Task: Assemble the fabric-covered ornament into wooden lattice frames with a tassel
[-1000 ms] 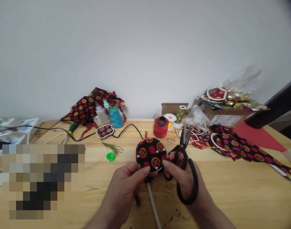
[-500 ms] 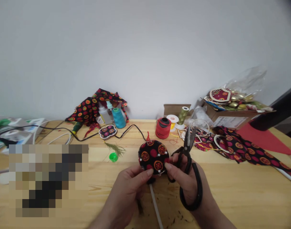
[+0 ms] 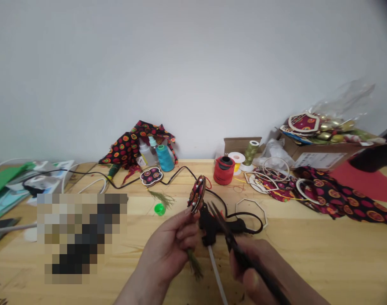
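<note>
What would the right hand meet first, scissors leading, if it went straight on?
Probably the disc in the left hand: the scissors point towards its edge. Depth is unclear, so they might miss it; the glue gun lies just below in view.

My left hand (image 3: 171, 243) pinches the ornament (image 3: 196, 195), turned nearly edge-on, near the left end of the glue gun (image 3: 209, 228). A tassel (image 3: 195, 264) shows below that hand, nearer me than the gun. My right hand (image 3: 266, 258) holds the scissors (image 3: 230, 241), blades slightly parted, across my view of the gun. Right of the gun lies a frame (image 3: 266, 213); behind it, a red spool (image 3: 224, 173); left, a green cap (image 3: 159, 209).
</note>
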### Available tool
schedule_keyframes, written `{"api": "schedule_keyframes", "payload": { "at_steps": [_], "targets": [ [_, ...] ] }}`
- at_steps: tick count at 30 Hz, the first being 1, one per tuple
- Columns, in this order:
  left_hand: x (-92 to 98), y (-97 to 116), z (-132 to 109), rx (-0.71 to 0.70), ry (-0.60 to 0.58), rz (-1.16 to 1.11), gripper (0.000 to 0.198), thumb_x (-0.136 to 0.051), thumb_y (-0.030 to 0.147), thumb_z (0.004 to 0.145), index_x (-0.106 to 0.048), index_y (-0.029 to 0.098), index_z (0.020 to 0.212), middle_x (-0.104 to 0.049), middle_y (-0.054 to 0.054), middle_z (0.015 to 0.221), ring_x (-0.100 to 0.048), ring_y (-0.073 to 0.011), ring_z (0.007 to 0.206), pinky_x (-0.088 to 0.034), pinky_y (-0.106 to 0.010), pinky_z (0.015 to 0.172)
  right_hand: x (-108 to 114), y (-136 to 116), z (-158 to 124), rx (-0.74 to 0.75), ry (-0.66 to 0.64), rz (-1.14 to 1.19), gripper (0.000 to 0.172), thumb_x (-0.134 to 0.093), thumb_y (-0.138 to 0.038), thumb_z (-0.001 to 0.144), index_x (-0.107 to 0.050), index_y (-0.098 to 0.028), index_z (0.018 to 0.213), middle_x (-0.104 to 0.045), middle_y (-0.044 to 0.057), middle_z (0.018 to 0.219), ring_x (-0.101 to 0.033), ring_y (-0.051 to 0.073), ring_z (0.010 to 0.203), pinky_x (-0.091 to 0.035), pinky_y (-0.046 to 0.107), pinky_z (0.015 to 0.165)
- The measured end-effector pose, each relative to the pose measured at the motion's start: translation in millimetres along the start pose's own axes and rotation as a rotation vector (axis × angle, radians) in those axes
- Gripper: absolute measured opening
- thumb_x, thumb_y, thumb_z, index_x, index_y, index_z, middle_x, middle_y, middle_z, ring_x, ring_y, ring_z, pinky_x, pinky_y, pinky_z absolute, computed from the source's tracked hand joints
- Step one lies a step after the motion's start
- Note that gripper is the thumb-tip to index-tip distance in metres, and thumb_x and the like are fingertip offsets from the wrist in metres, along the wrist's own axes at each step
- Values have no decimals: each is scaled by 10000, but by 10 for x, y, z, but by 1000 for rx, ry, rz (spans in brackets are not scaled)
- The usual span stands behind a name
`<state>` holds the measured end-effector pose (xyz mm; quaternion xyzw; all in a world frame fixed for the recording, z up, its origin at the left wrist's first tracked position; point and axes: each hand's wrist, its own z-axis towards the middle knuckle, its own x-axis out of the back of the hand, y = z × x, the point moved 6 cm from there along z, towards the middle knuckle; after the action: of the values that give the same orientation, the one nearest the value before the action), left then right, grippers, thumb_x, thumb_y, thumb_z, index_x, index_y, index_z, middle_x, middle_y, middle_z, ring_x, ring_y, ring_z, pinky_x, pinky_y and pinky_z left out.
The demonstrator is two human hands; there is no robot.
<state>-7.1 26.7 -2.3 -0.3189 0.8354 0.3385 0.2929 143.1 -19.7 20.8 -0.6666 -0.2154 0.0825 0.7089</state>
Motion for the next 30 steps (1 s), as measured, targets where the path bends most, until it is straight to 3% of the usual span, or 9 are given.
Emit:
{"api": "schedule_keyframes", "payload": {
  "at_steps": [3, 7, 12, 17, 30],
  "targets": [
    [-13, 22, -4, 9, -22, -52, 268, -357, 73, 943, -612, -9, 950, -546, 6, 583, -351, 15, 318, -195, -98, 315, -39, -33, -11, 5, -42, -136, 336, -598, -499, 784, -504, -208, 645, -427, -37, 537, -310, 99, 473, -220, 229, 406],
    [5, 23, -11, 9, -34, -65, 269, -359, 99, 953, -596, -14, 1012, -561, 4, 593, -368, 12, 311, -227, -96, 302, 8, -82, 13, 37, 106, -474, 213, -676, -294, 676, -491, -216, 606, -488, -28, 526, -297, 102, 452, -194, 234, 398],
    [24, 26, 1, 7, -34, -52, 250, -381, 89, 939, -601, -6, 1010, -563, 3, 605, -373, 11, 312, -248, -98, 296, 7, -160, 58, 21, 170, -854, 274, -711, -354, 613, -476, -213, 606, -594, 30, 545, -404, 124, 412, -240, 242, 404],
    [45, 12, -4, 3, -10, -34, 256, -384, 78, 931, -609, -22, 1000, -557, -5, 609, -368, 14, 310, -255, -98, 296, -21, -210, 78, 66, 157, -931, 292, -707, -391, 622, -483, -205, 606, -636, 70, 565, -501, 156, 410, -264, 241, 394],
    [48, 8, -12, 10, -11, -37, 235, -416, 78, 917, -615, -22, 995, -568, -2, 608, -361, 16, 314, -241, -96, 301, -40, -173, 98, 82, 135, -948, 327, -708, -439, 615, -489, -195, 611, -635, 76, 570, -479, 143, 405, -265, 238, 385]
  ]
}}
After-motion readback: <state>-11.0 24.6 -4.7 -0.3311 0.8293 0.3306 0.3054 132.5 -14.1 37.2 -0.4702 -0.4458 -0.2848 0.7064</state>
